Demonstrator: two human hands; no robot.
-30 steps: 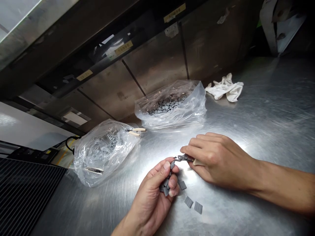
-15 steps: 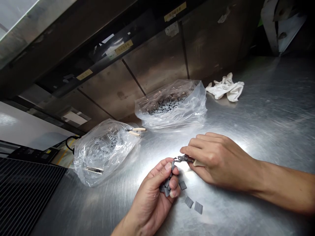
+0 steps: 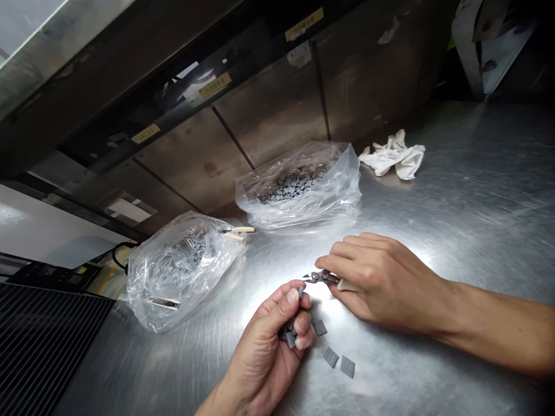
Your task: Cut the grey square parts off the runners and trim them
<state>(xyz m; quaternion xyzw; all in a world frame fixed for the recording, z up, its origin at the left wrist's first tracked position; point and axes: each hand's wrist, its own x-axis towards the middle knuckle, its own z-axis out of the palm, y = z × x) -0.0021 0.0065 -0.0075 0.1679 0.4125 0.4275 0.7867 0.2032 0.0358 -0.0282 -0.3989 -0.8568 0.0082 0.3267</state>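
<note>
My left hand (image 3: 275, 338) is closed around several small grey pieces (image 3: 289, 335), one of them pinched upright between thumb and forefinger. To its right, my right hand (image 3: 377, 283) grips cream-handled nippers (image 3: 321, 277). Their jaws are parted, with the tips just above and beside the pinched piece. On the metal table (image 3: 411, 370), two flat grey pieces (image 3: 347, 366) lie below the nippers, and another (image 3: 319, 327) rests beside my left fingers. The palm side of my right hand is hidden.
Behind my hands stands a clear bag (image 3: 299, 202) of grey pieces. Another bag (image 3: 186, 271) at left has a second cream-handled tool (image 3: 236, 233) and a cutter knife (image 3: 163, 303) on it. White gloves (image 3: 394, 156) lie at the back right.
The nippers' jaws have opened and drawn slightly away from the piece in my left hand. The whole view has shifted a little.
</note>
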